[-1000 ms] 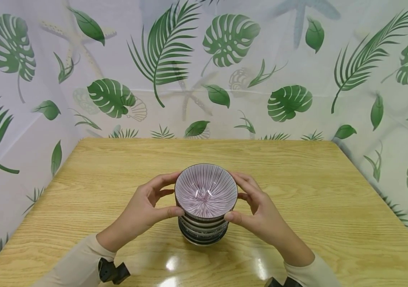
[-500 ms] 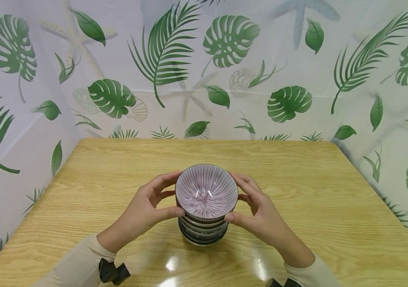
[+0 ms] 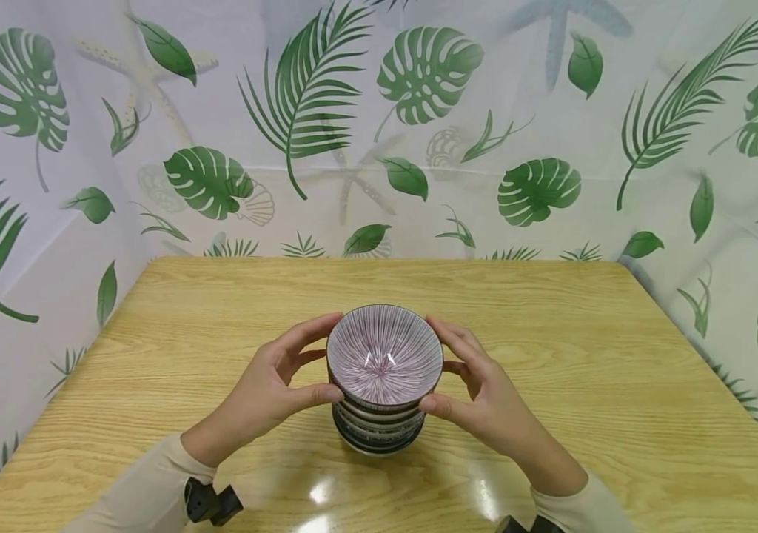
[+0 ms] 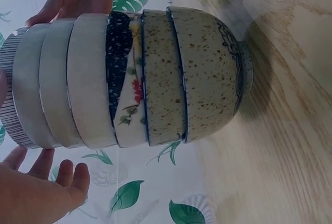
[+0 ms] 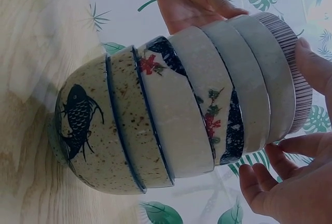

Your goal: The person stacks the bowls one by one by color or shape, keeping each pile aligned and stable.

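Observation:
A stack of several nested bowls point(image 3: 379, 431) stands upright on the wooden table. The top bowl point(image 3: 384, 355) has a pale inside with fine purple lines radiating from its centre. My left hand point(image 3: 266, 385) holds the top bowl's left side, thumb at the front of the rim and fingers round the back. Opposite it, my right hand point(image 3: 485, 389) grips the right side in the same way. Both wrist views show plain grey-white bowls under the striped one, then flowered and navy bowls. A speckled bowl point(image 5: 98, 125) with a dark blue fish forms the base.
The wooden table point(image 3: 585, 333) reaches back to a white cloth backdrop point(image 3: 445, 192) printed with green leaves, which also hangs along both sides. Dark wrist devices point(image 3: 211, 503) sit on the cream sleeves point(image 3: 159, 474).

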{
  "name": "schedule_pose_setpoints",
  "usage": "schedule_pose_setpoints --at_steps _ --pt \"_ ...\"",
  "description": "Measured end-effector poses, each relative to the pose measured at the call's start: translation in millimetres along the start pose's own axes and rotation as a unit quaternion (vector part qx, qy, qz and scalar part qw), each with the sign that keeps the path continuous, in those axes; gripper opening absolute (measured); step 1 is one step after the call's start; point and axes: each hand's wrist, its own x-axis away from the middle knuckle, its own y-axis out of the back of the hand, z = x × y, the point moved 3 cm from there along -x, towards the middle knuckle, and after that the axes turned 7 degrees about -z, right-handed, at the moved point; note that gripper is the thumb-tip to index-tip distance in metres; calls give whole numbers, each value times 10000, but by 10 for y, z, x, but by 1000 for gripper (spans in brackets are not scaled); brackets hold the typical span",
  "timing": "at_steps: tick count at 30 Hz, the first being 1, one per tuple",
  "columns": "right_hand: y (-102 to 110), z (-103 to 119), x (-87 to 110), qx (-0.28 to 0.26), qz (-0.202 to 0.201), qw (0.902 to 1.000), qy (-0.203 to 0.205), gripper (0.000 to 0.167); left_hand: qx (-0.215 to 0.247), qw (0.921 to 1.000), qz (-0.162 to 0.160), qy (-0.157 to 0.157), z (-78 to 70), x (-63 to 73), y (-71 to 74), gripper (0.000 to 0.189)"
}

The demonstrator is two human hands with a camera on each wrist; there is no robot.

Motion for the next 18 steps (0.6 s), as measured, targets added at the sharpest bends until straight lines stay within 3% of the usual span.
schedule_pose_setpoints --at_steps 18 --pt "-9 -13 4 -62 73 10000 -14 79 53 9999 122 -104 -15 2 13 77"
